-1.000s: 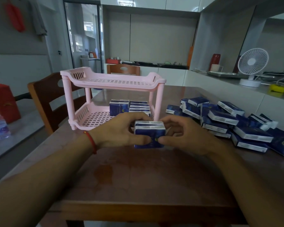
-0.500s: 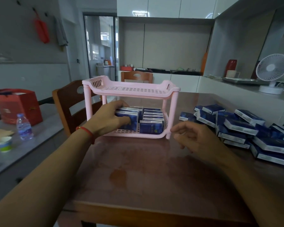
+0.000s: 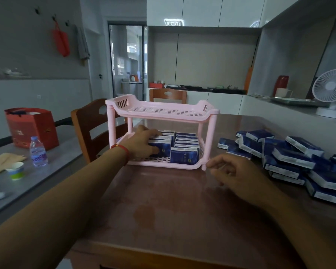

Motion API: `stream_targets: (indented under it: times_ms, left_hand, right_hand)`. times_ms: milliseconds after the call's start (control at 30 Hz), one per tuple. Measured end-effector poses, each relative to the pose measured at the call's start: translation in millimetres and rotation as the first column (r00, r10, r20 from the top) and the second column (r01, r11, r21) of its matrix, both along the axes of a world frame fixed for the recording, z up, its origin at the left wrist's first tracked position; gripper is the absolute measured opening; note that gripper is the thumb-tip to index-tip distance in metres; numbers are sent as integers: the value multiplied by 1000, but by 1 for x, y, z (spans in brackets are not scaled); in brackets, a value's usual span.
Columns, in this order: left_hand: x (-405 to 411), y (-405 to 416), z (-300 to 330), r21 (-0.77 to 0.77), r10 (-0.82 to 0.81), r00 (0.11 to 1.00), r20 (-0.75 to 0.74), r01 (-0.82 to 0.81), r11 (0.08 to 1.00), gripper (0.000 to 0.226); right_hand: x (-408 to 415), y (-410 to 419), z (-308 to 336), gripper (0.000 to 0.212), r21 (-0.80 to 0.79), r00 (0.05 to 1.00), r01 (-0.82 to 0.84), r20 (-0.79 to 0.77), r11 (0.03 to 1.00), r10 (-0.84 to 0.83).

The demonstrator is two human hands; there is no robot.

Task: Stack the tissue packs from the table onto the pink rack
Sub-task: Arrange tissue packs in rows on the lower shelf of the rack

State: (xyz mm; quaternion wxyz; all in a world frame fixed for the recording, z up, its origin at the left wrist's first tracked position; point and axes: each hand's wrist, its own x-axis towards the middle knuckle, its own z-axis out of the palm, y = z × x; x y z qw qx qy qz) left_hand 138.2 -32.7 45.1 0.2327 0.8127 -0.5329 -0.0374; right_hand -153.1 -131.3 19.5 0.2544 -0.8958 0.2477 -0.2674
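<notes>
A pink two-tier rack [image 3: 163, 113] stands on the brown table [image 3: 173, 210]. Its lower shelf holds several blue tissue packs in rows; the front right pack [image 3: 184, 155] stands upright. My left hand [image 3: 142, 142] reaches into the lower shelf and grips the front left tissue pack [image 3: 162, 148] there. My right hand [image 3: 233, 172] hovers above the table just right of the rack's front right leg, fingers loosely curled, holding nothing. A loose pile of blue tissue packs [image 3: 291, 158] lies on the table's right side.
A wooden chair [image 3: 91, 129] stands left of the rack, another behind it. A side counter at left carries a water bottle [image 3: 37, 152], a paper cup [image 3: 16, 170] and a red bag [image 3: 31, 127]. A white fan [image 3: 331, 94] stands on the right ledge.
Both hands held a tissue pack in front of the rack a second ago. My left hand carried it into the lower shelf; my right hand let go and drew back to the right.
</notes>
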Motion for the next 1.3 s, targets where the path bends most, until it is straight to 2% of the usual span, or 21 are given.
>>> stream_targets:
  times_ms: [133, 333, 467, 567, 867, 967, 1033, 1133, 1200, 1300]
  left_hand:
    - [-10, -1, -6, -65, -12, 1000, -3, 12, 998, 61]
    - [-9, -3, -6, -148, 42, 995, -86, -54, 988, 88]
    - [-14, -4, -6, -122, 48, 991, -122, -63, 990, 72]
    - [-15, -6, -6, -144, 20, 996, -88, -32, 989, 65]
    - [-19, 0, -2, -127, 0, 997, -79, -10, 992, 66]
    - [-25, 5, 0, -146, 31, 999, -27, -35, 989, 68]
    - [-31, 8, -2, -232, 65, 996, 66, -48, 972, 67]
    - [-46, 13, -4, -399, 155, 941, 300, -24, 917, 42]
    - [-62, 16, -2, -447, 205, 876, 436, 13, 895, 22]
    - [-82, 19, -5, -446, 106, 861, 498, 149, 883, 15]
  right_hand:
    - [0, -1, 0, 15, 3, 1000, -2, -4, 1000, 2]
    - [1, -2, -2, 15, -1, 1000, 9, -28, 1000, -9]
    - [1, -1, -2, 15, -2, 999, 18, -37, 1000, -18]
    - [1, -1, -1, 15, -8, 999, 24, -39, 1000, -24]
    - [1, -3, -4, 16, -30, 998, 57, -16, 998, -57]
    - [-1, -7, -5, 11, -50, 990, 137, 44, 989, -135]
    - [-2, -11, -6, 9, -77, 973, 215, 99, 974, -208]
    - [-5, -14, -4, 5, -91, 929, 339, 192, 936, -317]
    - [-8, -15, -2, 6, -79, 890, 408, 256, 910, -377]
    - [-14, -17, 0, 10, -40, 827, 502, 317, 864, -465]
